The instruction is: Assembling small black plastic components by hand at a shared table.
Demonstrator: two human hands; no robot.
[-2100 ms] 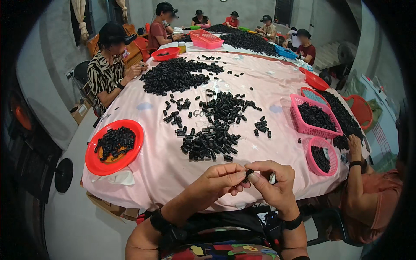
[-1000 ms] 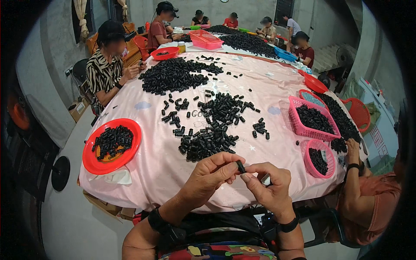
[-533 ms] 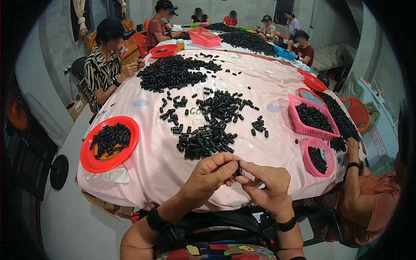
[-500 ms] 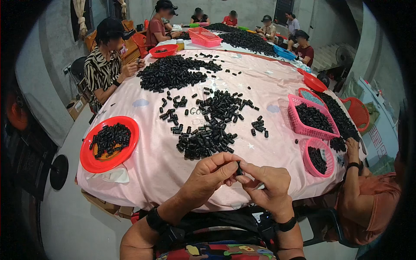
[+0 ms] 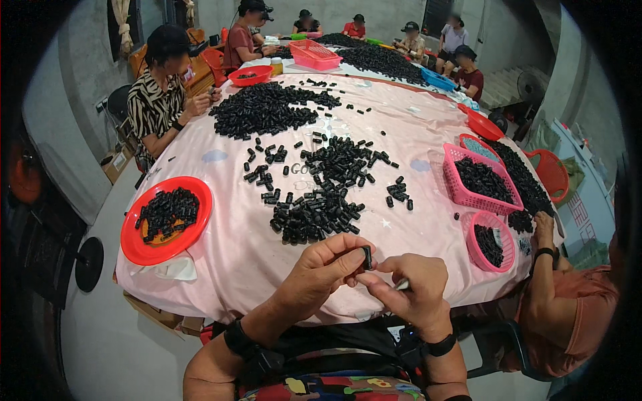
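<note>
left hand (image 5: 319,273) fingers pinch small black tube (image 5: 366,257) by its sides | right hand (image 5: 409,289) fingers pinch thin metal piece (image 5: 401,285) | tube likely light, stiff; hold mid-body over table (image 5: 227,260)

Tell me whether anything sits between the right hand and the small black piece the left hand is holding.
Nothing visible does. The left hand pinches the small black piece upright at its fingertips, and the right hand, holding a thin pale tool, sits right beside it over the pink tablecloth.
</note>
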